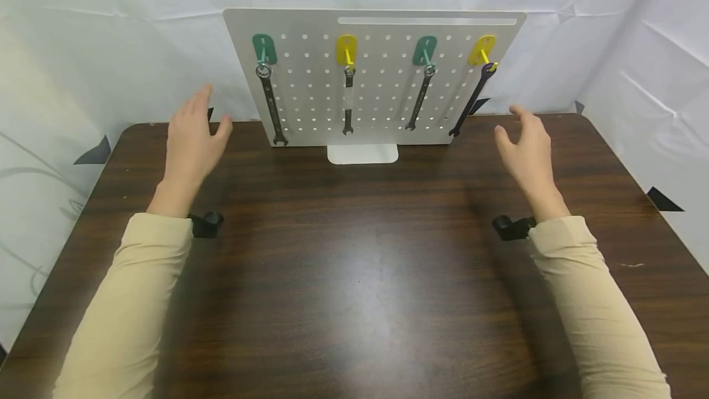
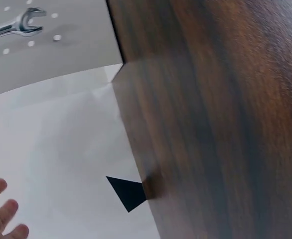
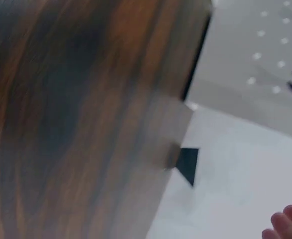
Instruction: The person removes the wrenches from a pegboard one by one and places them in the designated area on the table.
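Observation:
Four hooks aside, several wrenches hang on a pegboard (image 1: 382, 97) at the table's back. The leftmost wrench (image 1: 271, 103) hangs from a green hook (image 1: 264, 48); beside it a shorter wrench (image 1: 348, 103) with a pale band hangs from a yellow hook (image 1: 346, 49). Further right, one wrench (image 1: 420, 98) is on a green hook (image 1: 425, 49), and a dark purplish wrench (image 1: 472, 100) on a yellow hook (image 1: 483, 49). My left hand (image 1: 192, 140) is raised left of the board, fingers extended, holding nothing. My right hand (image 1: 528, 149) hovers right of it, fingers loosely bent, also holding nothing.
The board's white foot (image 1: 362, 154) rests on the dark wooden table (image 1: 354, 263). White sheeting (image 1: 138, 48) with yellow and black triangles hangs behind and at the sides. Black wrist mounts (image 1: 206, 225) sit by both sleeves.

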Motion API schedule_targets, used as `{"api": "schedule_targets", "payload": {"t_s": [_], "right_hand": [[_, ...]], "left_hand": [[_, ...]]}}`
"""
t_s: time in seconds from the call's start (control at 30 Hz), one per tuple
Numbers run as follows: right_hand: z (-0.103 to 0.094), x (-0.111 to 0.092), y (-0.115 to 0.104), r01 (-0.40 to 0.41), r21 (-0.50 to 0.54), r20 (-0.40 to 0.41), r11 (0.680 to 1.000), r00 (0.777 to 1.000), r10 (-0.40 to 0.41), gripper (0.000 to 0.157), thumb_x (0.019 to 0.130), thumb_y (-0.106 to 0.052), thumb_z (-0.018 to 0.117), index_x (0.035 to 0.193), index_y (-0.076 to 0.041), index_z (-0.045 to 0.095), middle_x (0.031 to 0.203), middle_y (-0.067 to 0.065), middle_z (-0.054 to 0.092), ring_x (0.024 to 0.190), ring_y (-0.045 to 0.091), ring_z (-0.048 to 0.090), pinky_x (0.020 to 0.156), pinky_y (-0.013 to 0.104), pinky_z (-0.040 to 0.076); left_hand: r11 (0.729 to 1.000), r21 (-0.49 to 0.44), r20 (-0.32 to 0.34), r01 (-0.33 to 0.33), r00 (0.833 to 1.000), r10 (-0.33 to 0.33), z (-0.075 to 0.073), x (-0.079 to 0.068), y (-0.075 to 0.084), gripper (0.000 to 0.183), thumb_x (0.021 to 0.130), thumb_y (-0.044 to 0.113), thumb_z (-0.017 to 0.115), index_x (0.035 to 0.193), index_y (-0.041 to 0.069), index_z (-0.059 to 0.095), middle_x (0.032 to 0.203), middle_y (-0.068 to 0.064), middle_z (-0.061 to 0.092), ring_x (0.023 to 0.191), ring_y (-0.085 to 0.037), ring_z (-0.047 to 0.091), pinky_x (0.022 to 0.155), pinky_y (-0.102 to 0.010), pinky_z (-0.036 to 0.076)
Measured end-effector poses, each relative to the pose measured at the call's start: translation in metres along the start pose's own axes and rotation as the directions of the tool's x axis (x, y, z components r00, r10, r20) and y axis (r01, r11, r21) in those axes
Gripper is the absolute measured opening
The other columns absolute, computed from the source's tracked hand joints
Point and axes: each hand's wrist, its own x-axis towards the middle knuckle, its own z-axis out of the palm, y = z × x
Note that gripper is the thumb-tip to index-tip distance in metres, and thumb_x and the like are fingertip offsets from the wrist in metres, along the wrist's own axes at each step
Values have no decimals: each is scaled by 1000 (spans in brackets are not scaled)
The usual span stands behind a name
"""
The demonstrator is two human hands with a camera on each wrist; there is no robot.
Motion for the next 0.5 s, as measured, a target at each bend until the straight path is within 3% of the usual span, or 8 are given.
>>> {"api": "schedule_targets", "payload": {"t_s": [0.2, 0.3, 0.43, 0.5], "right_hand": [[-2, -5, -22, -19, 128, -86, 992, 996, 30, 39, 97, -17, 46, 132, -1, 51, 130, 21, 57, 121, 33, 57, 106, 42, 50], [-2, -7, -32, -19, 169, -98, 985, 995, 36, 36, 96, -19, 48, 127, -2, 55, 122, 13, 61, 106, 11, 62, 101, 29, 53], [0, -10, -46, 10, 241, -95, 970, 995, 14, 32, 95, -19, 52, 121, -1, 57, 101, -11, 59, 89, -8, 56, 87, 13, 53], [1, -12, -53, 31, 295, -86, 955, 996, -6, 29, 95, -17, 54, 118, 1, 57, 94, -18, 54, 86, -7, 58, 81, 8, 51]], "left_hand": [[986, -166, -55, -9, 998, 0, -7, 0, 9, 52, 101, 28, 41, 148, 8, 31, 148, -18, 41, 141, -35, 34, 119, -53, 29], [974, -223, -102, -29, 995, 7, -11, 1, 15, 48, 100, 25, 42, 143, 6, 39, 142, -18, 49, 137, -34, 40, 116, -51, 34], [954, -299, -137, -24, 990, -18, -17, 7, 23, 43, 99, 22, 43, 138, 5, 46, 135, -18, 55, 130, -31, 49, 113, -45, 40], [939, -344, -130, 0, 990, -47, -21, 11, 25, 42, 99, 24, 42, 137, 7, 47, 133, -17, 57, 128, -27, 52, 112, -40, 43]]}}
